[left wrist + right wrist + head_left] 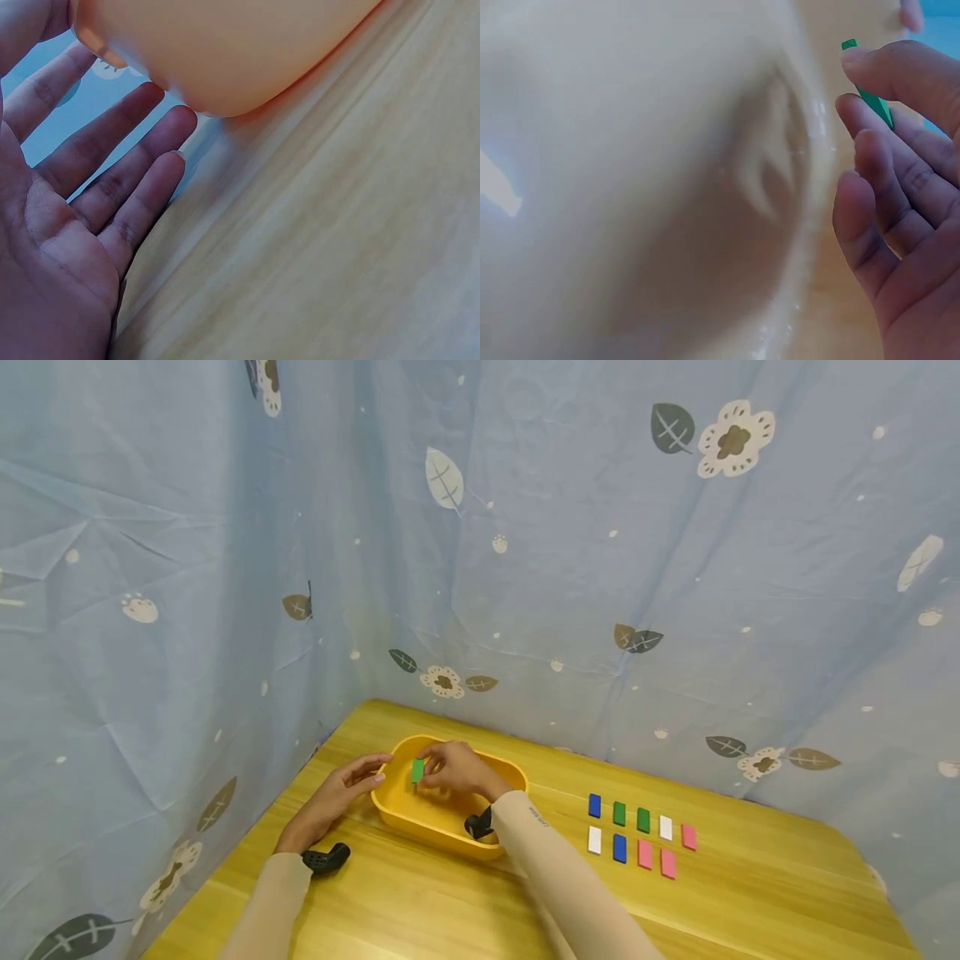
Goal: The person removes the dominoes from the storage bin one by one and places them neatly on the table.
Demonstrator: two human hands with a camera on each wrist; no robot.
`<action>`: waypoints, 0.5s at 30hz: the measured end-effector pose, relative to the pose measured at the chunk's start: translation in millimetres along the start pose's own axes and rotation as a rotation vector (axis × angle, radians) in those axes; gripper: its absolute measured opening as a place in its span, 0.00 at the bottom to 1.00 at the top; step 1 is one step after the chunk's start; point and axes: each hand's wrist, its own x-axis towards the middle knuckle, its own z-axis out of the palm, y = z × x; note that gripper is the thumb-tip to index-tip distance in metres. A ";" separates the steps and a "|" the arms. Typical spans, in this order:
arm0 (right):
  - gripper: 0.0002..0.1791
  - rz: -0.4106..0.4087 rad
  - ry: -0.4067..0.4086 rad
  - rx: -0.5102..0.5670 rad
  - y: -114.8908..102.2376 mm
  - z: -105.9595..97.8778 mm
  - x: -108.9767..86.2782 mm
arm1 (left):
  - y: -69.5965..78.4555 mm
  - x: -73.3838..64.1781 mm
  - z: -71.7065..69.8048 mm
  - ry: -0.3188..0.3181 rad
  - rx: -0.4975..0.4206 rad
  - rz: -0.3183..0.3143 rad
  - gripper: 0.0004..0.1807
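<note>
A thin green block (pixel 417 771) is pinched between the thumb and fingertips of my right hand (pixel 457 769), over the inside of the yellow plastic tub (pixel 442 841). In the right wrist view the green block (pixel 874 105) stands out at a slant past the thumb, with the other fingers loosely bent below. My left hand (pixel 333 802) is at the tub's left end, thumb and fingertips right at the rim. Its fingers look nearly straight beside the tub's outer wall (pixel 225 56) in the left wrist view. My right forearm hides part of the tub.
Right of the tub, two rows of flat blocks lie on the wooden table (pixel 405 902), among them a blue block (pixel 595 805), a green block (pixel 618 813), a white block (pixel 666 827) and a pink block (pixel 688 837). A patterned blue curtain (pixel 555 552) hangs behind and at left.
</note>
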 end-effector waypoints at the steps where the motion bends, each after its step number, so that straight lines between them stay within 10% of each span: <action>1: 0.27 -0.003 0.005 0.016 0.1 -2.8 -2.7 | 0.0 0.5 0.6 -0.005 0.000 0.002 0.28; 15: 0.25 -0.036 0.015 0.068 1.8 -41.3 -49.6 | -1.1 -3.5 -0.2 -0.005 0.040 0.034 0.28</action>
